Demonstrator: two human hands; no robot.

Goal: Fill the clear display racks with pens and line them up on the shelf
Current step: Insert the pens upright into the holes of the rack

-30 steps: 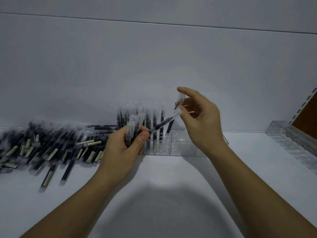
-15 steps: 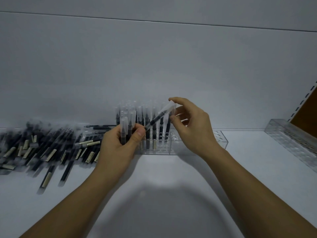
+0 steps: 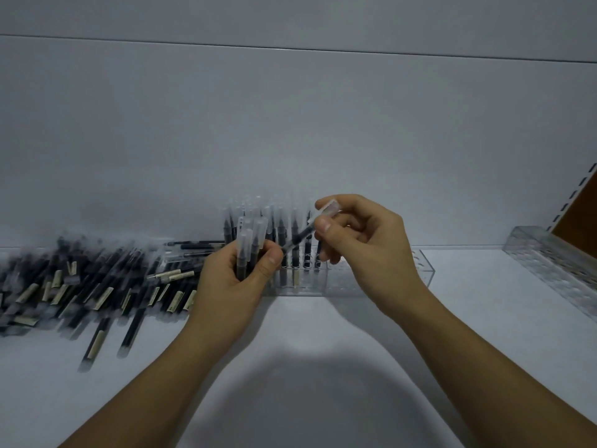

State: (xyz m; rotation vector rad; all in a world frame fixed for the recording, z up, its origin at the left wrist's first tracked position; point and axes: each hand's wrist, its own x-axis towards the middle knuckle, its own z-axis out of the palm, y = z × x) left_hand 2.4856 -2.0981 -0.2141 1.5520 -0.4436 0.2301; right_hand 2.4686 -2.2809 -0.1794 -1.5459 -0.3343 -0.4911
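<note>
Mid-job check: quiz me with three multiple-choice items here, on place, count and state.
1. The loose pen pile lies on which side of the left hand? A left B right C above
2. Clear racks in view? A one B two C four
3. The right hand's pen is: A tilted B lying flat C standing in a rack
Key: 1A, pile spreads left of it; 2B, near rack behind the hands, second rack far right; 3A, it slants toward the left hand's pen bundle.
</note>
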